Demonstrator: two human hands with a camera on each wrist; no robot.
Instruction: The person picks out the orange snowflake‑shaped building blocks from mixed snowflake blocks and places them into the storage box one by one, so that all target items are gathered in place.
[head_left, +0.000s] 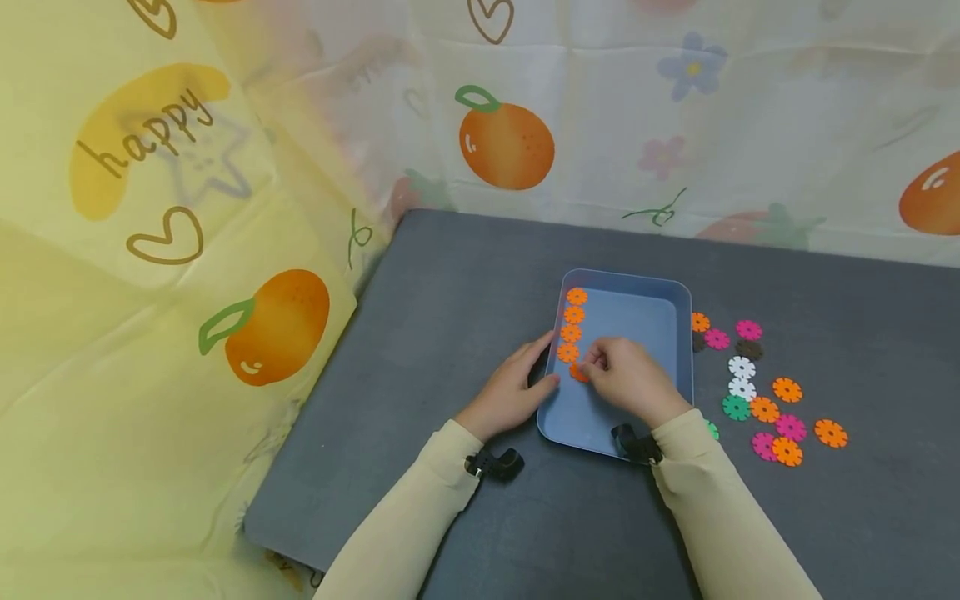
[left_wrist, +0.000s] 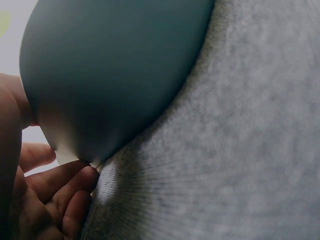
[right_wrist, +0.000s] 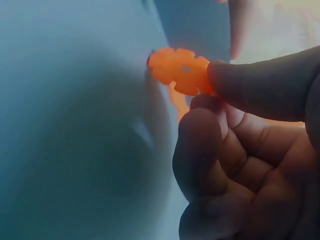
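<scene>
On the table, a blue-grey tray [head_left: 615, 425] carries a column of orange notched plastic discs [head_left: 571, 333] along the inside of its left wall. My right hand [head_left: 633, 379] is over the tray and pinches another orange notched disc [right_wrist: 177, 70] between thumb and fingers, just below that column. In the right wrist view this disc is tilted, close to the tray surface. At the tray's left edge, my left hand [head_left: 510, 392] rests with fingers extended against the outer wall. The left wrist view shows its fingertips [left_wrist: 82, 180] touching the tray's underside edge.
Right of the tray, loose notched discs lie scattered on the dark grey table [head_left: 885, 350]: orange [head_left: 831, 433], pink [head_left: 791, 427], white [head_left: 742, 367], green [head_left: 737, 407] and brown [head_left: 748, 349]. Some overlap. A printed curtain [head_left: 600, 117] hangs behind and to the left.
</scene>
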